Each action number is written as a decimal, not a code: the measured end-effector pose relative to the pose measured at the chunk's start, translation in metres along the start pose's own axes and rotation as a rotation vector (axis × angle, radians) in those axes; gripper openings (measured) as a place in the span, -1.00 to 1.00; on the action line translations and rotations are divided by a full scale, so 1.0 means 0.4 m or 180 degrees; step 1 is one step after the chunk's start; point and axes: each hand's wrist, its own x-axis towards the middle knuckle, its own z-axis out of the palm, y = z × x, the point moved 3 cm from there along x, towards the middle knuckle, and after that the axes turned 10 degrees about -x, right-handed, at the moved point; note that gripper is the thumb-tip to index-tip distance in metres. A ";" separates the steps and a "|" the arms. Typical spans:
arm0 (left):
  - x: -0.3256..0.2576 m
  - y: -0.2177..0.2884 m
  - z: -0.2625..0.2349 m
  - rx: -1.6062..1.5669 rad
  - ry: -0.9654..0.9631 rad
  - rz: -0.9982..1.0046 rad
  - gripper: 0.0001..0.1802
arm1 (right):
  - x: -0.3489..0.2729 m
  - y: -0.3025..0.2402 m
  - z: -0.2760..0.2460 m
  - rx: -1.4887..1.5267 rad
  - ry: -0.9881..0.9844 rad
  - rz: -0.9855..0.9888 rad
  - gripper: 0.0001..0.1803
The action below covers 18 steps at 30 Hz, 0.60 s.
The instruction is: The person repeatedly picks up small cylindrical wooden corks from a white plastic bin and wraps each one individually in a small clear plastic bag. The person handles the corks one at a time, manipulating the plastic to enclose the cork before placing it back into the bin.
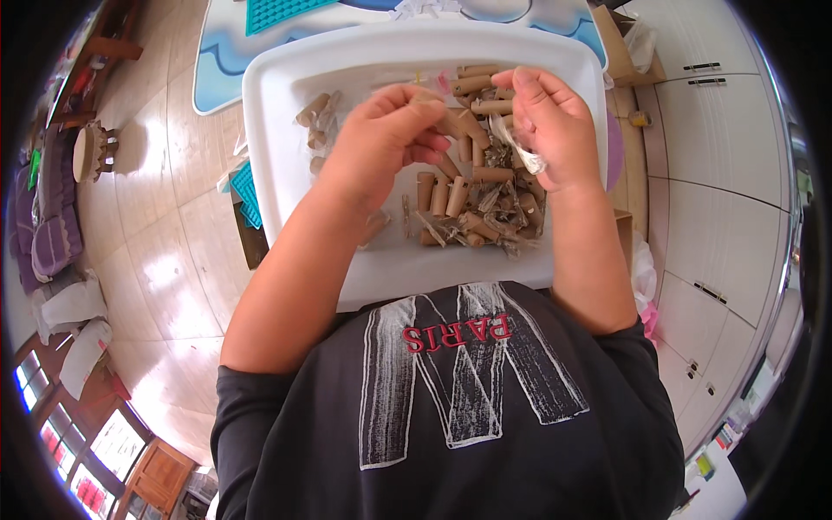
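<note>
Over a white plastic tub (260, 113) both my hands are raised. The fingers of my left hand (390, 130) are pinched together; a tan shape shows at the tips, but I cannot tell whether it is held or lies behind. My right hand (559, 130) is curled around a crumpled, whitish clear plastic wrapper (527, 156), which hangs from its fingers on the inner side. Beneath the hands, short brown cardboard tubes (457, 198) lie heaped in the tub's right half, mixed with crumpled clear wrappers (503, 208). Several more wrapped tubes (312, 111) lie at the left.
The tub stands by a blue and white patterned table (208, 82), with a teal textured mat (277, 13) on it. White cabinets (719, 130) run along the right. At the left are a small wooden stool (91, 152) and purple cushions (56, 247) on a tiled floor.
</note>
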 end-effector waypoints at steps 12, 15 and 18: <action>-0.009 0.046 -0.018 -0.0041 0.0332 0.0816 -0.78 | -0.011 -0.007 0.003 0.0082 -0.0491 0.0361 -0.48; -0.010 0.046 -0.013 0.0042 0.0329 0.0908 -0.78 | -0.007 -0.001 0.004 -0.0115 -0.0378 0.0368 -0.61; -0.011 0.045 -0.014 0.0246 0.0271 0.0853 -0.80 | -0.002 0.007 0.000 0.0056 0.0012 0.0201 -0.75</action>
